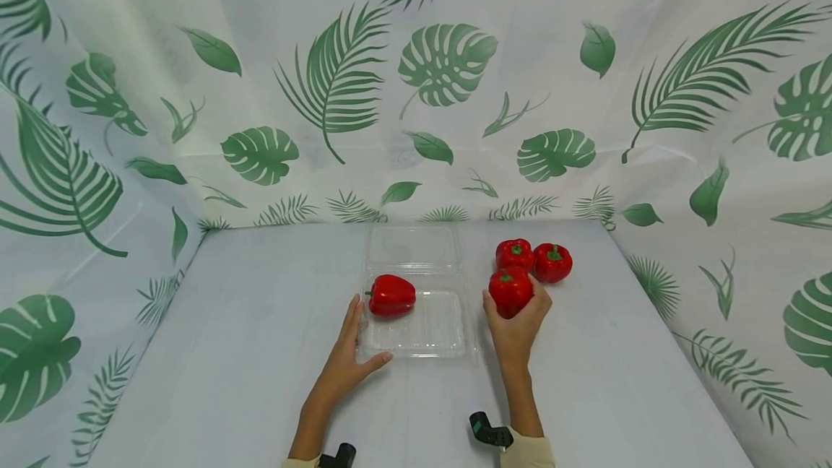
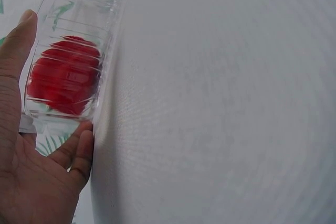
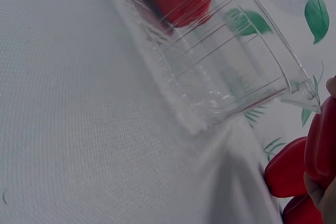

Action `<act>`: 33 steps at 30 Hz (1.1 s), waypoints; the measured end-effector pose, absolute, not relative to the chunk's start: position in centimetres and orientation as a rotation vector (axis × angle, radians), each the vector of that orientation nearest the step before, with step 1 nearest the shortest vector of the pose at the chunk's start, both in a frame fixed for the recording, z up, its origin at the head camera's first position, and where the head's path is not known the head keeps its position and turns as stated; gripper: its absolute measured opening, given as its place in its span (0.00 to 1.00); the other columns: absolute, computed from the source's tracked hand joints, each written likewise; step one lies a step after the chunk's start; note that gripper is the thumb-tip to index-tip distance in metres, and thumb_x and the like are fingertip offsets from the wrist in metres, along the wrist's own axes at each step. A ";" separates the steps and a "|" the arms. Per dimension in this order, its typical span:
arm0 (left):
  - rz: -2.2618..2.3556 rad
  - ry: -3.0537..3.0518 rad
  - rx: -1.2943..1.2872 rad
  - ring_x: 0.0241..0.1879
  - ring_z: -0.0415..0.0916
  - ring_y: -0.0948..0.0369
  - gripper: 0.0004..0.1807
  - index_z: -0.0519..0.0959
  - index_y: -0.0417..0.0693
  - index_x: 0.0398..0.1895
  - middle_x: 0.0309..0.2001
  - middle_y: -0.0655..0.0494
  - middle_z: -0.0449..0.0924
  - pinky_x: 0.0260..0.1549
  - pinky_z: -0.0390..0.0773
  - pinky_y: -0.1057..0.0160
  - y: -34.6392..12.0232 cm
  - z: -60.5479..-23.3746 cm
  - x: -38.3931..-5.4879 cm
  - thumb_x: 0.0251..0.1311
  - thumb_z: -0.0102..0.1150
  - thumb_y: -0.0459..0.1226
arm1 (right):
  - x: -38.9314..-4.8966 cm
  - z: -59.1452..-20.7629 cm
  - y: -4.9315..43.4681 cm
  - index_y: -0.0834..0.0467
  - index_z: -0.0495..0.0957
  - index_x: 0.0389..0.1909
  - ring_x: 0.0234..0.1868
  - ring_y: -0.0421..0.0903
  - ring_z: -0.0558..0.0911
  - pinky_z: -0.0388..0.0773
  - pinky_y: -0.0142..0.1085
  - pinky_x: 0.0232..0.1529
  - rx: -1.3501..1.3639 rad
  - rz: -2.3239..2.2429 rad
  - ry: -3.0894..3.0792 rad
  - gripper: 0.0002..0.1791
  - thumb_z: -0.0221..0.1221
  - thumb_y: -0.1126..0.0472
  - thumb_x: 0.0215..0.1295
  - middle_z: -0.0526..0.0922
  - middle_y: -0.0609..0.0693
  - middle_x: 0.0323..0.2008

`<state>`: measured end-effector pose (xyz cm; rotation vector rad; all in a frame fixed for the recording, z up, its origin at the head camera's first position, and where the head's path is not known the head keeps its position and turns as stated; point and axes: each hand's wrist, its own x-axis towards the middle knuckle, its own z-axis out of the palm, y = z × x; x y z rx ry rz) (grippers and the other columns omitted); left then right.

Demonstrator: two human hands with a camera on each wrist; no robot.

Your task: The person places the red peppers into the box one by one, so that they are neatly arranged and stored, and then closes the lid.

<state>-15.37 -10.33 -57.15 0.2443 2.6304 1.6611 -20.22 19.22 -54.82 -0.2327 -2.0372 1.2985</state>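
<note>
A clear plastic clamshell box (image 1: 442,323) lies on the white table with its lid (image 1: 413,247) folded back. On its left side sits one red bell pepper (image 1: 393,295), stem to the left; the left wrist view shows that pepper (image 2: 65,77) through the ribbed wall. My left hand (image 1: 347,363) rests at the box's left front corner, thumb and fingers spread along the edge. To the right of the box my right hand (image 1: 518,320) grips another red bell pepper (image 1: 510,293), stem upward. In the right wrist view this held pepper (image 3: 321,142) shows at the right edge.
Two more red bell peppers, one at the back (image 1: 514,254) and one to its right (image 1: 552,263), stand just behind the held one. A white cloth with green leaves (image 1: 416,186) hangs behind the table. Black wrist cameras sit on both forearms.
</note>
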 end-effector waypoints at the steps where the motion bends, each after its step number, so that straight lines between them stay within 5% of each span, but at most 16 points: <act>1: 1.658 2.634 0.245 0.78 0.44 0.51 0.59 0.42 0.57 0.79 0.80 0.65 0.36 0.68 0.61 0.47 -10.3 -57.2 -15.4 0.52 0.72 0.47 | -20.2 -54.8 19.2 0.59 0.58 0.69 0.69 0.45 0.62 0.72 0.57 0.64 -0.214 1.294 -2.034 0.50 0.75 0.65 0.44 0.63 0.56 0.66; 7: 1.660 2.634 0.246 0.78 0.44 0.51 0.59 0.42 0.57 0.79 0.80 0.65 0.36 0.68 0.61 0.46 -10.3 -57.2 -15.4 0.51 0.72 0.47 | -20.1 -54.2 18.8 0.56 0.56 0.70 0.69 0.45 0.64 0.74 0.55 0.63 -0.163 1.354 -2.025 0.52 0.75 0.64 0.45 0.65 0.53 0.68; 15: 1.667 2.629 0.229 0.78 0.44 0.50 0.59 0.42 0.58 0.79 0.80 0.65 0.37 0.68 0.62 0.46 -10.2 -57.2 -15.4 0.51 0.72 0.47 | -20.1 -53.4 18.3 0.57 0.57 0.68 0.68 0.42 0.65 0.68 0.18 0.60 -0.050 1.462 -2.028 0.49 0.75 0.62 0.47 0.67 0.49 0.67; 30: 1.622 2.654 0.224 0.79 0.41 0.52 0.60 0.41 0.58 0.79 0.80 0.65 0.36 0.68 0.61 0.46 -10.3 -56.9 -15.2 0.50 0.72 0.49 | -20.0 -52.8 17.0 0.60 0.60 0.67 0.64 0.46 0.70 0.72 0.19 0.57 0.158 1.551 -2.127 0.47 0.74 0.64 0.47 0.71 0.53 0.65; 33: 1.618 2.654 0.221 0.79 0.41 0.52 0.60 0.41 0.58 0.79 0.80 0.65 0.36 0.68 0.61 0.46 -10.3 -56.9 -15.2 0.50 0.72 0.50 | -20.0 -52.8 16.8 0.61 0.62 0.66 0.63 0.47 0.71 0.76 0.26 0.57 0.199 1.501 -2.178 0.46 0.75 0.63 0.45 0.72 0.54 0.63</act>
